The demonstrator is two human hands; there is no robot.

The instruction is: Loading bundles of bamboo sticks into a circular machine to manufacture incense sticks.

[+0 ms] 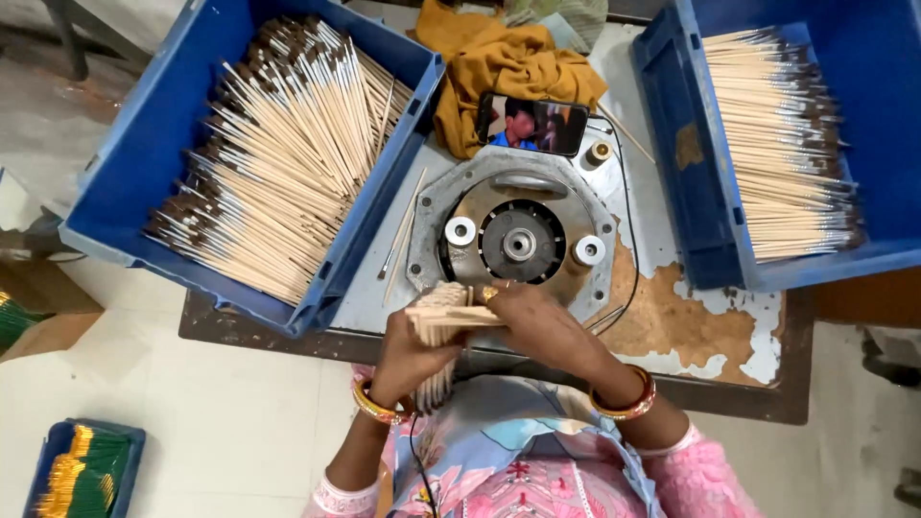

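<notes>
My left hand [414, 360] grips a bundle of thin wooden brush handles [439, 331], held upright near the table's front edge. My right hand [532, 321] rests on the top of the same bundle, fingers pinching some handles. Just beyond both hands sits a round metal machine [518, 240] with a central spindle and two white rollers. A blue bin [144, 173] at the left is full of brushes [288, 153] with wooden handles and dark tips. Another blue bin [715, 230] at the right holds a neater stack of brushes [782, 144].
A phone [532, 125] with a lit screen leans on a mustard cloth [499, 62] behind the machine. Two loose brushes [401, 240] lie between the left bin and the machine. The worn table [691, 326] has peeling paint. A small blue tray with green sticks [82, 470] sits on the floor.
</notes>
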